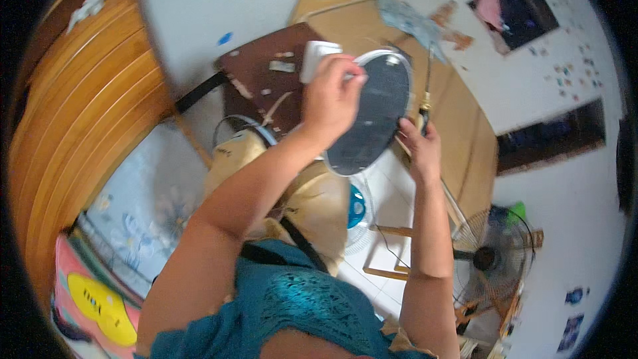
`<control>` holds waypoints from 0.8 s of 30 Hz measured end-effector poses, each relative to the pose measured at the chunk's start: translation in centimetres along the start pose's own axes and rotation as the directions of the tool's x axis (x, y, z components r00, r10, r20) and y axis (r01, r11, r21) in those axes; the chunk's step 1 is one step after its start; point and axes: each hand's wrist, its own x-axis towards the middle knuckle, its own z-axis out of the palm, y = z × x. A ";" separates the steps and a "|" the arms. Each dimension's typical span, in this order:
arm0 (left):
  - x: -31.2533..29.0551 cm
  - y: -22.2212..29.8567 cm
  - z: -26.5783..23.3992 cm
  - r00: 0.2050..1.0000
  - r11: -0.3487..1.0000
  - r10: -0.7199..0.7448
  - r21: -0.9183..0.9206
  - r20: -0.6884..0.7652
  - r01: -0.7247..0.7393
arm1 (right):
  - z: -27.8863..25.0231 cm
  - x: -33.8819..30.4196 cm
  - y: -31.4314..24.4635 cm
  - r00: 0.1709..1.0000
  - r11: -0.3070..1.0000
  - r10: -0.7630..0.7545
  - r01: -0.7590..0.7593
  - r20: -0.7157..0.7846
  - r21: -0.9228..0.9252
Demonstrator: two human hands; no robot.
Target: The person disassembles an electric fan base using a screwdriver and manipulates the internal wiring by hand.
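Note:
A round panel (pixel 373 116) stands tilted between my hands, dark grey with a white rim and small pale spots near its edge. My left hand (pixel 332 96) is closed at the panel's upper left edge, fingertips pinched together; what they hold is too small to make out. On the other side my right hand (pixel 422 150) grips a screwdriver (pixel 425 108) with a dark handle and brass-coloured collar, its long shaft pointing up. The right thumb lies against the panel's lower right rim. Below the panel is part of a fan (pixel 357 207) with a blue centre and white guard.
A brown table (pixel 259 67) with small pieces and a white square item (pixel 319 57) lies beyond my left hand. A wooden board (pixel 458 140) runs along the right. A standing fan (pixel 488 256) and a wooden stool frame (pixel 385 271) are at lower right; a bed (pixel 143 206) is left.

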 end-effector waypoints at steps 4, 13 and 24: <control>0.1 0.0 -0.1 0.997 0.995 0.080 0.067 -0.021 -0.079 | 0.6 -0.6 0.0 0.997 0.996 0.082 -0.082 -0.011 0.028; 0.1 1.0 -0.9 0.997 0.993 0.061 0.104 -0.047 -0.055 | 0.6 -1.1 -0.2 0.996 0.996 0.087 -0.087 0.005 0.004; -5.9 -7.7 -18.3 0.919 0.847 -0.364 0.355 -0.154 0.395 | 0.4 -1.6 -0.5 0.999 0.997 0.047 -0.046 0.016 -0.061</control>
